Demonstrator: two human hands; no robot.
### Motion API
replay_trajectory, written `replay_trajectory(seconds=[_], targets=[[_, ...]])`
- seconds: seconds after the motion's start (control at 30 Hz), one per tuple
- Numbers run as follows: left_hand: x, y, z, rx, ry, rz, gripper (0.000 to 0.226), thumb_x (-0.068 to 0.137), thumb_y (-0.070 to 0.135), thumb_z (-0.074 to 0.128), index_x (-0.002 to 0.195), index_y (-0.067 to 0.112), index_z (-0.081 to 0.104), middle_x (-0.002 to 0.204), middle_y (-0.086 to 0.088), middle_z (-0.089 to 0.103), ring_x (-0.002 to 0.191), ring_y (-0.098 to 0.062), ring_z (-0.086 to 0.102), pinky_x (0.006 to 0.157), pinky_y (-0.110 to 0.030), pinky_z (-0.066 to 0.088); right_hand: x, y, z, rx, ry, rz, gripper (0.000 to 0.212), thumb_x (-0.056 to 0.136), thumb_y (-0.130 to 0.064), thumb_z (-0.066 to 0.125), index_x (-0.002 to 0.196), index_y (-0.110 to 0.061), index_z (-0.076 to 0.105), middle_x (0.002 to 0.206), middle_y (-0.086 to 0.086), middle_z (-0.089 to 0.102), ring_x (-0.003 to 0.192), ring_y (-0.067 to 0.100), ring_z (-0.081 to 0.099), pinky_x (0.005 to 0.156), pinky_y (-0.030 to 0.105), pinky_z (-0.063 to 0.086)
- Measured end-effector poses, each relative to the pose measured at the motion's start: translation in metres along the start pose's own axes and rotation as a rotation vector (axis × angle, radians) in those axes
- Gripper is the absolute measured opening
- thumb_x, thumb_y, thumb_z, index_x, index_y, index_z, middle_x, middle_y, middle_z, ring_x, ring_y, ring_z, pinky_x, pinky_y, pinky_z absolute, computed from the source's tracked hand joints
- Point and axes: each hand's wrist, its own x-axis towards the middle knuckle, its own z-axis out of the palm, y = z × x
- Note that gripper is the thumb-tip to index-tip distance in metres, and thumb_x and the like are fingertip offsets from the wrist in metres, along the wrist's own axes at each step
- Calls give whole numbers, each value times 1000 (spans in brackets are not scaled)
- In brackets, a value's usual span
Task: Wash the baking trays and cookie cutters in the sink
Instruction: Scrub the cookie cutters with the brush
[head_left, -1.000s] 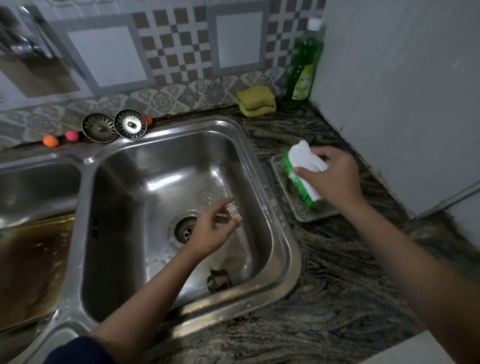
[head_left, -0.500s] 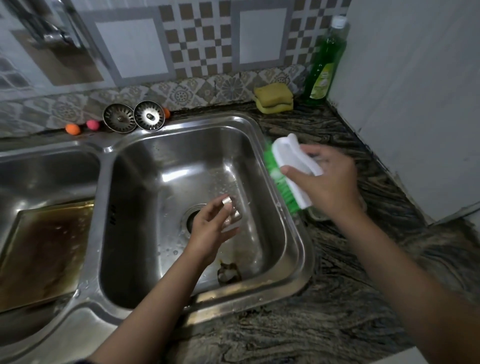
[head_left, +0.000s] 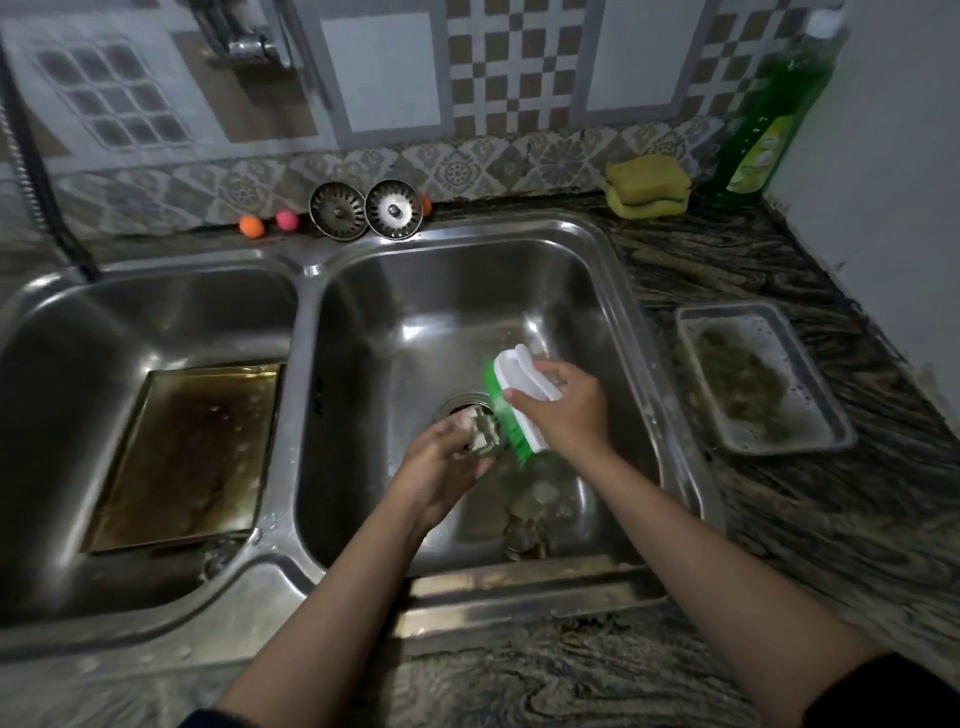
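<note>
Over the right steel sink basin (head_left: 613, 332), your left hand (head_left: 441, 462) pinches a small metal cookie cutter (head_left: 485, 434); your right hand (head_left: 563, 408) grips a white-handled, green-bristled scrub brush (head_left: 511, 400) against it.

A home kitchen: a stainless-steel double-bowl sink (head_left: 311, 270) is set in a dark veined stone counter (head_left: 779, 519), backed by patterned wall tiles (head_left: 514, 67), with a green dish-soap bottle (head_left: 769, 114) and yellow sponges (head_left: 649, 187).
</note>
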Motion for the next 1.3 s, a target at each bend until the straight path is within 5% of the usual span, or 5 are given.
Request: replay_trajectory(seconds=[0.23, 0.6, 0.83, 1.13, 1.3], targets=[[10, 17, 4, 28, -64, 7, 36, 94, 7, 37, 74, 11, 67, 58, -1, 63, 54, -12, 64, 54, -25, 57, -17, -6, 19, 251, -40, -19, 43, 63, -17, 87, 101, -19, 69, 93, -2, 72, 79, 4, 68, 68, 16, 52], [8, 22, -17, 671, 47, 175, 29, 82, 2, 67, 111, 6, 63, 88, -8, 64, 65, -1, 61, 56, -10, 46, 1, -20, 0, 199, -45, 14, 37, 66, -17, 86, 100, -15, 70, 87, -8, 67, 68, -11, 61, 60, 7, 45], [3, 26, -14, 408, 191, 298, 36, 78, 4, 72, 110, 8, 55, 83, -1, 63, 67, -4, 61, 55, -11, 47, -22, -5, 13, 518, -5, 411, 43, 70, -20, 82, 109, -8, 67, 92, 12, 72, 61, 12, 64, 51, 23, 47], [-3, 12, -3, 199, 276, 277, 24, 87, 15, 65, 110, 7, 62, 96, -8, 65, 87, -23, 63, 83, -41, 53, -37, -7, 8, 546, 33, 333, 41, 72, -18, 81, 109, -11, 65, 93, 8, 71, 66, 14, 66, 44, 18, 45], [-6, 12, 5, 100, 153, 190, 16, 97, 13, 49, 95, 9, 64, 66, -2, 71, 55, -13, 67, 50, -27, 55, -44, -12, 15, 511, -34, 183, 39, 69, -7, 82, 104, -11, 65, 94, 7, 72, 79, 17, 70, 68, 31, 58]])
